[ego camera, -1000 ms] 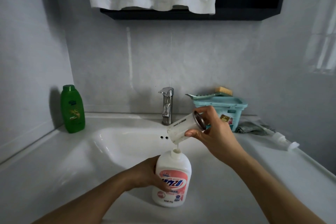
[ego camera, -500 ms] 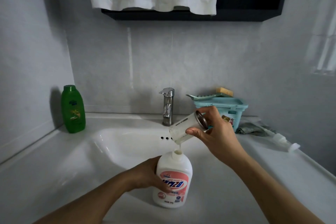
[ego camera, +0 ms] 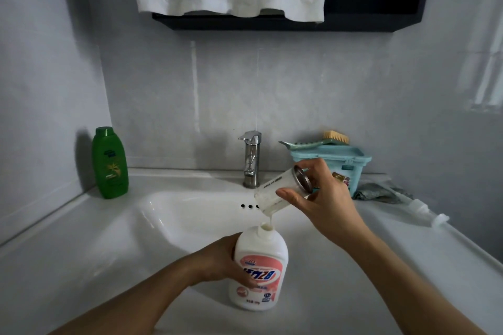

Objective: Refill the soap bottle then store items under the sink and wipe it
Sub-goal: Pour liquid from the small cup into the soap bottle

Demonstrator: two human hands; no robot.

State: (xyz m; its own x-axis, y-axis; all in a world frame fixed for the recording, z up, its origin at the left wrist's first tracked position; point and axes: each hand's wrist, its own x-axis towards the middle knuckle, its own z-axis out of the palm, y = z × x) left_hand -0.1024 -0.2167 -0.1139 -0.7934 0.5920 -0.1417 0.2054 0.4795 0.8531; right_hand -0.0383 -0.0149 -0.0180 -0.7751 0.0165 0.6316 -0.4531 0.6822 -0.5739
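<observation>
The white plastic soap bottle with a pink label [ego camera: 258,266] stands on the front rim of the white sink [ego camera: 190,215], left hand [ego camera: 226,261] wrapped around it. Just above its open neck, the right hand [ego camera: 324,201] tips a small clear jar [ego camera: 280,193], dripping white soap. Bare rim lies on both sides.

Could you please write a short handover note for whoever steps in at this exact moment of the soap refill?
Left hand: gripping the soap bottle, upright on the counter in front of the sink, pump off, neck open.
Right hand: holding the small clear container tilted over the neck; a thin white stream is running in.
Pump head lies on the counter at the right, near the grey cloth and teal basket. Green bottle stands at the back left.
Done: pouring under way.
Left: finish pouring, refit the pump, store items under the sink, wipe it.
</observation>
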